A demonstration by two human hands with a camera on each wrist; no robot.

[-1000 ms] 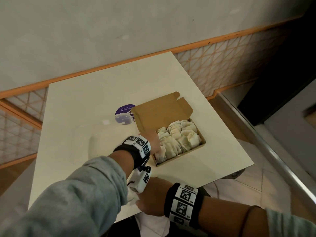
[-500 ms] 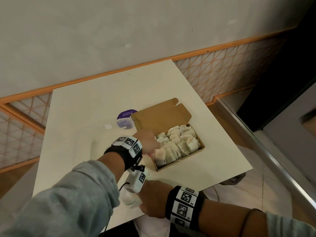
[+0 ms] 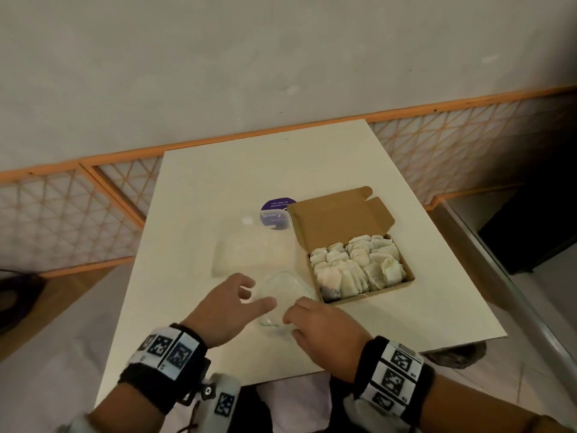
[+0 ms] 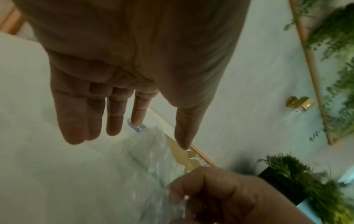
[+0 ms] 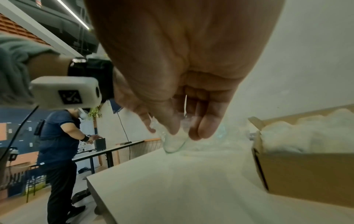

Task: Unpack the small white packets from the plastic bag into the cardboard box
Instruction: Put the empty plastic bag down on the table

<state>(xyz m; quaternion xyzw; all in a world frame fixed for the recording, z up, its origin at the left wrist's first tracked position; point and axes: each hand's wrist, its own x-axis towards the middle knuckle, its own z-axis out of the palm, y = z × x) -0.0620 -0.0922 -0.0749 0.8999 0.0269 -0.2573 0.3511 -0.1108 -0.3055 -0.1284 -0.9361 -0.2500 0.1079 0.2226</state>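
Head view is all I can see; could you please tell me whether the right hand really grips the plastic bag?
Observer: Yes; the right wrist view shows the right hand pinching the plastic bag by its edge, between thumb and fingers.
Operator: And does the left hand hold anything?
Observer: No; the left wrist view shows its fingers straight, above the bag, holding nothing.

Grey sleeves (image 3: pixel 78 428); black wristbands (image 3: pixel 162 367) with white square-code tags; white wrist cameras (image 5: pixel 65 92), black cable.
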